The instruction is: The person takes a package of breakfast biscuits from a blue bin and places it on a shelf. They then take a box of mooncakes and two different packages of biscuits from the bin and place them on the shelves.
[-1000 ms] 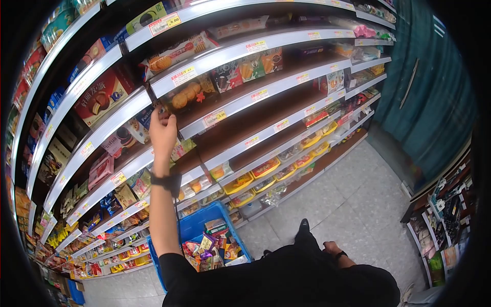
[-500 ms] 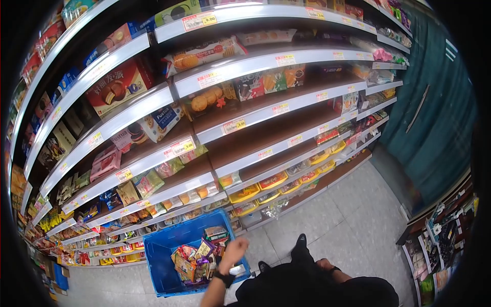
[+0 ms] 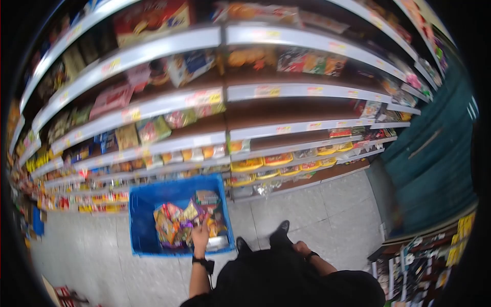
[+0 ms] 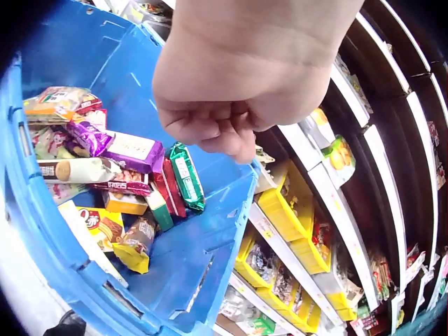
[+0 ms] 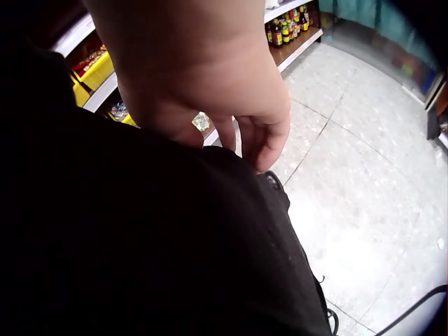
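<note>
Moved left hand (image 3: 200,238) inward over packets (image 3: 168,225) in crate (image 3: 140,220), with fingers loosely curled, gripping nothing visible, like right hand (image 3: 302,248) by clothing (image 5: 182,231); crate beside shelves (image 3: 174,102), probably for short reach.

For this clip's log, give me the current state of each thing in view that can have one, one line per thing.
Left hand: fingers loosely curled, nothing seen in them
Right hand: fingers loosely bent, nothing seen in them
Blue crate: upright on the floor, open-topped, part-filled
Snack packs: jumbled in the crate
Yellow trays: on the shelving, holding packets
Bottles: standing upright
Teal curtain: hanging in folds
</note>
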{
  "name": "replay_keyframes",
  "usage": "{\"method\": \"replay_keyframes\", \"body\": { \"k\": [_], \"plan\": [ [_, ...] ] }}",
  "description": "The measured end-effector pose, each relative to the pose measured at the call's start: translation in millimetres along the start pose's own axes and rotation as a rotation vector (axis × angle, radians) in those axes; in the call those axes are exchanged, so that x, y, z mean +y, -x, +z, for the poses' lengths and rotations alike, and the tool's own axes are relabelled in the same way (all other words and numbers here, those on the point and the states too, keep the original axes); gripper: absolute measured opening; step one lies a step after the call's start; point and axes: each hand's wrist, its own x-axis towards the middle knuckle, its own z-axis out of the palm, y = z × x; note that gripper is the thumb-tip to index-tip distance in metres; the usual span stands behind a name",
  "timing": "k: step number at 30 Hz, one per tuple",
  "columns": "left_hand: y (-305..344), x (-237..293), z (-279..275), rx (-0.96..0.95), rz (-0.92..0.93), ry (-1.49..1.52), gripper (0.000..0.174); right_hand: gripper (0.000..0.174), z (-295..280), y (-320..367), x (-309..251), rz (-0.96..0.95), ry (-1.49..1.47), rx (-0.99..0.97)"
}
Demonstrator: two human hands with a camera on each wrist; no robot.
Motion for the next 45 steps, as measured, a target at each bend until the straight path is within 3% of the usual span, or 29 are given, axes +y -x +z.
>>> {"method": "replay_keyframes", "body": {
  "k": [2,4,5,7,9,11,16,17,18,19,21,22,24,29,33,35,40,45],
  "plan": [
    [0,10,7,-0.004,-0.122,0.011,0.050,0.052,-3,6,-9,0.063,0.029,-0.030],
    [5,30,18,-0.025,-0.229,0.147,0.051,0.046,-4,3,-7,0.196,-0.194,0.045],
    [10,29,26,-0.028,-0.260,0.239,0.052,0.046,-7,3,-2,0.192,-0.157,0.018],
    [13,-8,51,-0.023,-0.226,0.369,0.053,0.031,-9,3,10,0.007,-0.174,-0.105],
    [29,4,59,-0.016,-0.258,0.292,0.052,0.037,1,-21,38,-0.107,-0.096,-0.170],
    [43,7,65,0.005,-0.335,0.261,0.048,0.037,6,-40,53,-0.540,0.603,-0.227],
    [68,11,65,0.001,-0.301,0.106,0.042,0.036,45,-98,99,-0.669,0.613,-0.266],
    [74,11,63,-0.030,-0.253,0.040,0.041,0.033,58,-106,111,-0.391,0.271,-0.150],
    [78,13,62,-0.011,-0.236,-0.011,0.038,0.032,47,-67,83,-0.096,-0.060,-0.034],
    [80,13,60,0.001,-0.191,0.010,0.035,0.028,3,-34,49,-0.213,0.142,-0.231],
    [82,19,56,0.009,-0.226,-0.046,0.035,0.026,-14,-3,36,-0.049,-0.187,-0.196],
    [83,26,54,0.021,-0.236,-0.056,0.035,0.026,-17,8,35,-0.053,-0.184,-0.213],
    [87,42,51,0.016,-0.258,-0.105,0.033,0.021,-19,27,32,0.433,-0.645,-0.177],
    [114,59,44,0.048,-0.262,-0.237,0.025,0.022,-4,29,77,0.462,-0.608,-0.281],
    [133,21,27,0.135,-0.364,-0.035,0.019,0.019,6,7,78,0.422,-0.732,-0.336],
    [132,15,21,0.140,-0.430,0.047,0.017,0.026,-2,5,55,0.395,-0.612,-0.327],
    [94,18,-2,0.176,-0.445,0.203,0.012,0.042,-19,-1,23,0.385,-0.630,-0.270],
    [42,13,-22,0.108,-0.507,0.369,0.018,0.042,-18,10,2,0.433,-0.655,-0.163]
  ]
}}
